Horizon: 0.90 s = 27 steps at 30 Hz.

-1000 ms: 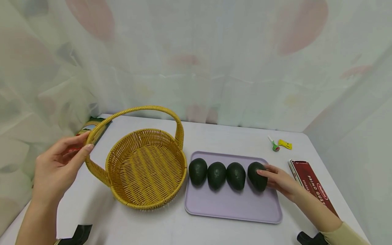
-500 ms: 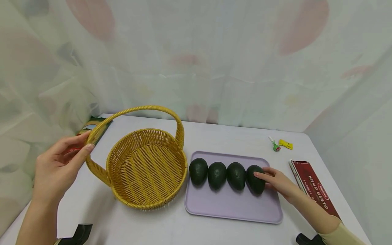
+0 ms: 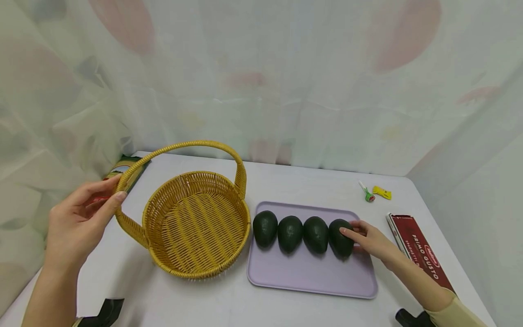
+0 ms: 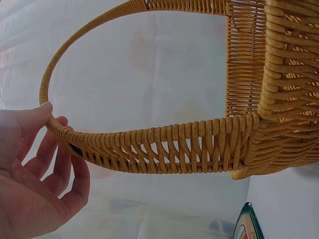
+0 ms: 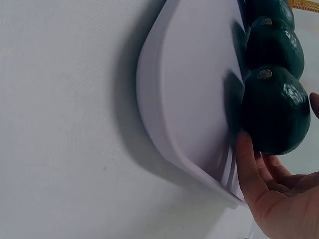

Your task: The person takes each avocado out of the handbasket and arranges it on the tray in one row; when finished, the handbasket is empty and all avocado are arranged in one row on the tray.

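Note:
My left hand (image 3: pixel 79 220) pinches the handle of a yellow wicker basket (image 3: pixel 196 231) at its left side, thumb in front. In the left wrist view the left hand (image 4: pixel 42 174) has its thumb and fingertips on the woven handle (image 4: pixel 149 149). Nothing lies in the basket. To its right, a row of dark green avocados (image 3: pixel 290 235) sits on a lilac tray (image 3: pixel 302 277). My right hand (image 3: pixel 373 243) holds the rightmost avocado (image 3: pixel 340 243) from its right side. In the right wrist view its fingers wrap around that avocado (image 5: pixel 276 112), close beside its neighbour.
Beyond the tray's right end lie a red spaghetti box (image 3: pixel 421 252), a green lollipop (image 3: pixel 369 197) and a yellow wrapped candy (image 3: pixel 382 192). A green packet (image 3: pixel 136 170) lies behind the left hand. Floral curtains (image 3: pixel 261 91) enclose the white table (image 3: pixel 314 184).
The right hand has shifted the rightmost avocado slightly left and toward me, closing the gap to its neighbour. The left hand and basket have stayed nearly still.

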Each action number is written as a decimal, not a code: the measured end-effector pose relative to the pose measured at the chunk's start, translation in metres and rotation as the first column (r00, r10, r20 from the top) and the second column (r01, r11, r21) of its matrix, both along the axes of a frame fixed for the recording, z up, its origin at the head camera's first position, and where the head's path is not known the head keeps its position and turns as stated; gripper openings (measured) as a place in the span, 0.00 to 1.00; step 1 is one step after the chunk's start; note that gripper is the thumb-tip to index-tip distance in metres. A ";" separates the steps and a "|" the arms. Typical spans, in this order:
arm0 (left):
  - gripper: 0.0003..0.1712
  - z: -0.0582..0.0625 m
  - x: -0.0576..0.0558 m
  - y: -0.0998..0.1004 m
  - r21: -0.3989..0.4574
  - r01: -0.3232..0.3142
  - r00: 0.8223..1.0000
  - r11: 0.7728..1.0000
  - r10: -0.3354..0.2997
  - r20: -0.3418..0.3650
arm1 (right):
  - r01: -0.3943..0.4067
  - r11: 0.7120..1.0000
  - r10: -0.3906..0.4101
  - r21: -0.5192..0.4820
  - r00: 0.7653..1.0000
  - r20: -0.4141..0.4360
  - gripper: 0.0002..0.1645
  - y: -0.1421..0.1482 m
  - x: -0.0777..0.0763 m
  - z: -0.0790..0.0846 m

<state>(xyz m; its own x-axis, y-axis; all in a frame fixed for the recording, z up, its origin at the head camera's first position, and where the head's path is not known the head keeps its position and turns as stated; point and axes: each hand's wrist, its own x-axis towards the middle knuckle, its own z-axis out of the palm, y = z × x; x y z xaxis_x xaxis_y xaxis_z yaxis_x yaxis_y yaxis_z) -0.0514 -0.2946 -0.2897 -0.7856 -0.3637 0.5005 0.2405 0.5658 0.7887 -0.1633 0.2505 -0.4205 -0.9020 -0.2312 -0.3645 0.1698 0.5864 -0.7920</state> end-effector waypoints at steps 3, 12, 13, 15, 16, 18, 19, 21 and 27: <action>0.22 0.001 0.000 0.001 -0.007 -0.001 1.000 1.000 0.002 0.001 | -0.003 1.000 0.003 0.000 1.000 -0.004 0.41 0.000 0.000 0.001; 0.22 0.001 0.001 0.001 -0.005 -0.004 1.000 1.000 0.004 0.001 | -0.014 1.000 0.014 0.007 1.000 -0.024 0.39 0.003 -0.001 0.002; 0.22 0.001 0.001 0.001 -0.003 -0.005 1.000 1.000 0.005 0.002 | -0.016 1.000 0.017 0.015 0.999 -0.028 0.39 0.003 -0.001 0.002; 0.22 0.000 0.001 0.000 0.003 -0.005 1.000 1.000 0.005 0.006 | -0.018 1.000 0.019 0.022 0.999 -0.033 0.39 0.003 -0.002 0.003; 0.22 -0.001 0.001 0.000 0.002 -0.006 1.000 1.000 0.006 0.007 | -0.015 1.000 0.016 0.024 0.999 -0.033 0.39 0.003 -0.001 0.003; 0.22 -0.001 0.000 -0.001 0.001 -0.006 1.000 1.000 0.006 0.009 | -0.013 1.000 0.014 0.023 0.999 -0.036 0.39 0.002 -0.001 0.004; 0.22 -0.002 0.000 -0.001 0.001 -0.005 1.000 1.000 0.005 0.010 | -0.011 1.000 0.012 0.022 0.999 -0.035 0.39 0.002 -0.001 0.005; 0.22 -0.002 0.000 -0.002 0.000 0.000 1.000 1.000 0.000 0.007 | -0.012 1.000 0.013 0.018 0.999 -0.037 0.39 0.001 -0.001 0.006; 0.22 -0.002 0.001 -0.001 -0.008 0.006 1.000 1.000 -0.006 0.000 | -0.010 0.999 0.012 0.032 0.998 -0.065 0.38 0.002 -0.001 0.007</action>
